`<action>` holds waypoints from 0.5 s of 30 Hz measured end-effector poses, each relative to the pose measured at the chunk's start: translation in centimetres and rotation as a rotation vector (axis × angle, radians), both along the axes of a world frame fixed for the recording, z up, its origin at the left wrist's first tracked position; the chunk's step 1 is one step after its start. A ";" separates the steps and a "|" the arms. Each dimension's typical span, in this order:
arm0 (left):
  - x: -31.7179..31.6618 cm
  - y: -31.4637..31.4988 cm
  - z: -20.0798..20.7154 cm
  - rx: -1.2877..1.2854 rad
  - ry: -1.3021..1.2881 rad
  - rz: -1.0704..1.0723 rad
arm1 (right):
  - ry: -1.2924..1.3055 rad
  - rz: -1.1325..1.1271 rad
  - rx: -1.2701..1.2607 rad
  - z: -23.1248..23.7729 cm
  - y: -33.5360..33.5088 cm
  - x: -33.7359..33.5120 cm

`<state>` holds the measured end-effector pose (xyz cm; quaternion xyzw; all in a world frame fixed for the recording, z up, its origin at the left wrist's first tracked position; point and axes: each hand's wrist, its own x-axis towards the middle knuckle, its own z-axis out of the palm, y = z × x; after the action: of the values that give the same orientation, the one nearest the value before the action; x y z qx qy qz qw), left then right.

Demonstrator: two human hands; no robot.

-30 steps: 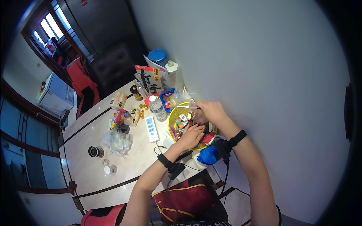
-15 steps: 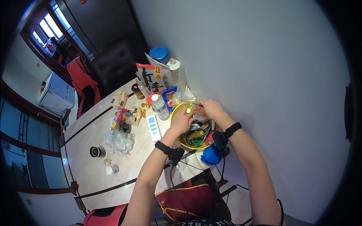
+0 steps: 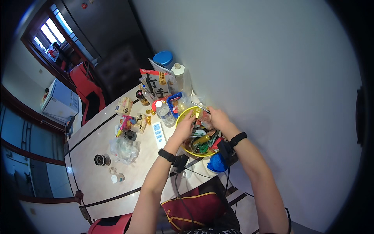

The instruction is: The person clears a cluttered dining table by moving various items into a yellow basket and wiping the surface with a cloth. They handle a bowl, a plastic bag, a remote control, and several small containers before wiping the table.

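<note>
From the head camera I see both hands over the yellow bowl [image 3: 186, 145], which sits at the table's [image 3: 93, 183] wall edge, at about 3 o'clock from the white remote [image 3: 158, 134]. My left hand [image 3: 186, 125] has its fingers curled together on small snacks at the bowl's 10 o'clock rim. My right hand [image 3: 216, 118] pinches a clear wrapper [image 3: 199, 106] at 12 o'clock. I think a hard tug could tip the full bowl, or my left arm could bump the water bottle [image 3: 165, 113] just beside it.
</note>
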<state>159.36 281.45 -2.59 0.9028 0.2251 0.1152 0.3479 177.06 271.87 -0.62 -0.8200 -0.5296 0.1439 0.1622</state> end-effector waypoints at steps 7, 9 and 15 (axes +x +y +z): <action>-4.2 -2.2 6.7 -0.087 -0.352 0.209 | 0.060 0.113 0.330 5.2 -4.6 -3.7; -6.0 -4.0 8.1 -0.216 -0.530 0.231 | 0.223 0.183 0.132 6.8 -7.0 -5.1; -10.0 -7.9 6.3 -0.388 -0.270 0.146 | 0.582 0.268 0.070 9.1 -10.8 -6.9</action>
<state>149.37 273.57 3.72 0.7768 0.2593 0.2142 0.5324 170.18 261.10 8.47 -0.6612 -0.5690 0.3742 0.3148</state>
